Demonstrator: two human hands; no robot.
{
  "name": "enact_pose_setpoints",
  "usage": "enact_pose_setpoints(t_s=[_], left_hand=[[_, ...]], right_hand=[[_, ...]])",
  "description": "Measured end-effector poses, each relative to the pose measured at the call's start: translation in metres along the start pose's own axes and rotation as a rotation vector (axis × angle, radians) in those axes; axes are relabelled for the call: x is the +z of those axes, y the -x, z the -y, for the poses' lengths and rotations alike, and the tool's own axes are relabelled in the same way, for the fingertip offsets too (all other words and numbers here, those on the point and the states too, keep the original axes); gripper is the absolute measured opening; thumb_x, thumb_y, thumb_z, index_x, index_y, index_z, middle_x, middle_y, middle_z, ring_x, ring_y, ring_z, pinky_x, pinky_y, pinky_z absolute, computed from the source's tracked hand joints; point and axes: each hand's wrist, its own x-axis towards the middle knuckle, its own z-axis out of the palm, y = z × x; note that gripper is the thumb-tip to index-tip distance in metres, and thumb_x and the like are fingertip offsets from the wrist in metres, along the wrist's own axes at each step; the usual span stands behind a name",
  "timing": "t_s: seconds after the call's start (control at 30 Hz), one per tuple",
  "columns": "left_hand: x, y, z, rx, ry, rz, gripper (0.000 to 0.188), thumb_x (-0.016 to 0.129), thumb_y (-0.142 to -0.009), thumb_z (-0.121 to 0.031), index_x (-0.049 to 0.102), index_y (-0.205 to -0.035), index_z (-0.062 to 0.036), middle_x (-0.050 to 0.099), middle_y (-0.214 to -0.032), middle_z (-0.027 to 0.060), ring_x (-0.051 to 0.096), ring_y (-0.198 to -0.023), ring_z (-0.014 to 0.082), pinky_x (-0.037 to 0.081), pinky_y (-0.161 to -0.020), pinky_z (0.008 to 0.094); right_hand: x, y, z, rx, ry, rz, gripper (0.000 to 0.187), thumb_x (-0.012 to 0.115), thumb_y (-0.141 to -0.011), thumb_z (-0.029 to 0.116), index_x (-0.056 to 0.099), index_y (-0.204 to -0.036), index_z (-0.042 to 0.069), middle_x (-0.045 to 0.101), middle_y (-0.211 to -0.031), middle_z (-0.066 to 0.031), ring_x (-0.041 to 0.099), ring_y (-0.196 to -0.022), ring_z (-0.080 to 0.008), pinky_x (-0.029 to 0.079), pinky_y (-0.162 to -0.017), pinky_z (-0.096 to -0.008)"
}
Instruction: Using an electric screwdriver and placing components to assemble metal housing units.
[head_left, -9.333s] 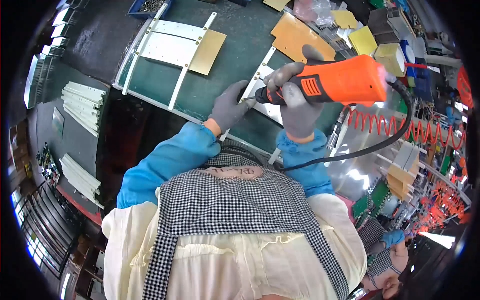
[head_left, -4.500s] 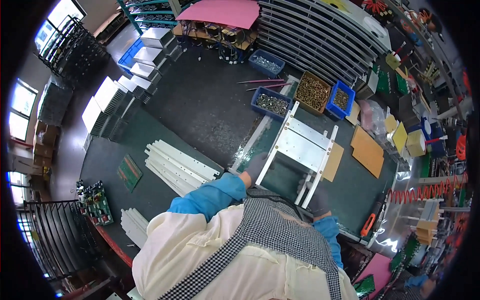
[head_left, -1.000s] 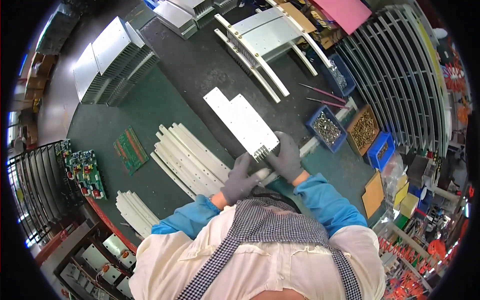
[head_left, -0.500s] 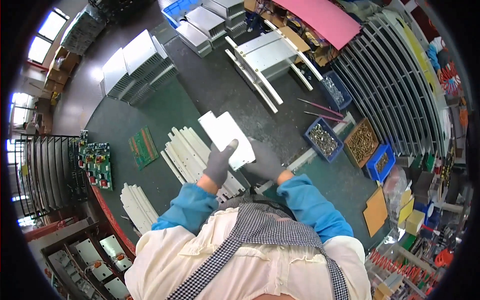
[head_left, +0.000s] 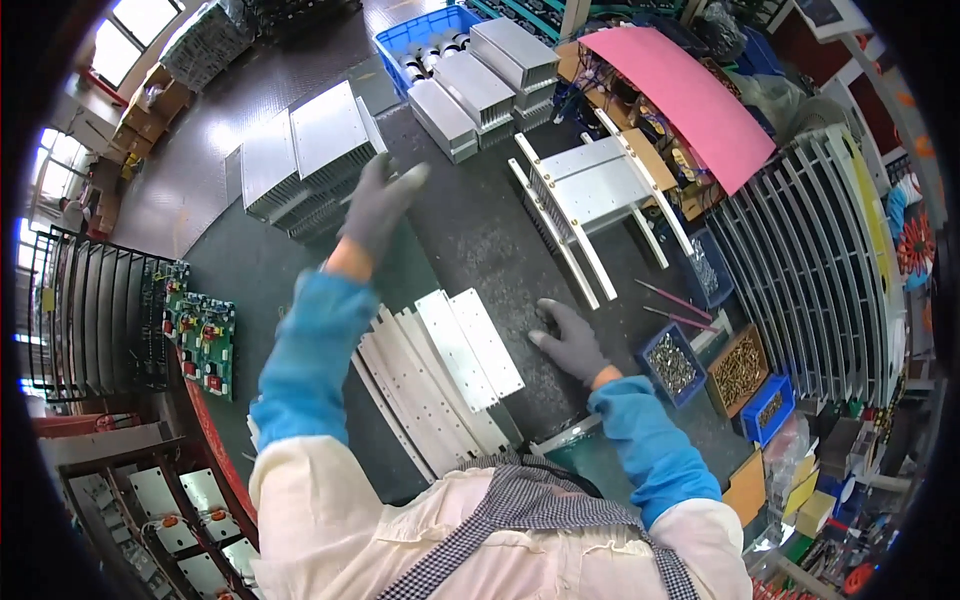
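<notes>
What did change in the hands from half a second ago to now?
The left hand let go of the white plate and rose toward the stacked metal panels. The right hand moved to lie flat on the dark mat. The white plates stayed fanned out there.

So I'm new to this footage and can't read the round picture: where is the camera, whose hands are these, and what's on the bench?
The camera sits on a person's head and looks down, so the wide lens bends the edges. Both gloved hands are that person's own. The left hand is raised, open and empty, reaching toward the stacked ribbed metal blocks. The right hand rests flat on the dark bench mat, beside a fan of flat white metal strips. Further off lie a white metal frame and small bins of screws.
</notes>
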Motion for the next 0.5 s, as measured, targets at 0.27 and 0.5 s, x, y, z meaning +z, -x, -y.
enact_pose_setpoints(t_s=[0.27, 0.5], left_hand=[[0.113, -0.152, 0.055, -0.007, -1.008, -0.322, 0.13, 0.086, -0.063, -0.054, 0.01, -0.158, -0.0075, 0.001, -0.162, 0.0267, 0.017, -0.146, 0.0479, 0.031, -0.116, 0.0495], [0.111, -0.174, 0.057, -0.031, -1.095, -0.225, 0.113, 0.082, -0.065, -0.059, 0.027, -0.157, -0.0228, 0.0, -0.164, 0.0219, 0.042, -0.137, 0.0448, 0.042, -0.109, 0.0463]], right_hand=[[0.029, -0.003, -0.017, -0.46, 0.43, -0.319, 0.034, 0.065, -0.084, 0.009, 0.062, -0.117, 0.005, 0.064, -0.11, -0.0155, 0.061, -0.101, -0.0357, 0.05, -0.089, -0.0446], [0.015, -0.014, -0.017, -0.472, 0.388, -0.297, 0.031, 0.065, -0.083, 0.007, 0.062, -0.113, 0.006, 0.064, -0.106, -0.0138, 0.062, -0.099, -0.0337, 0.051, -0.086, -0.0441]])
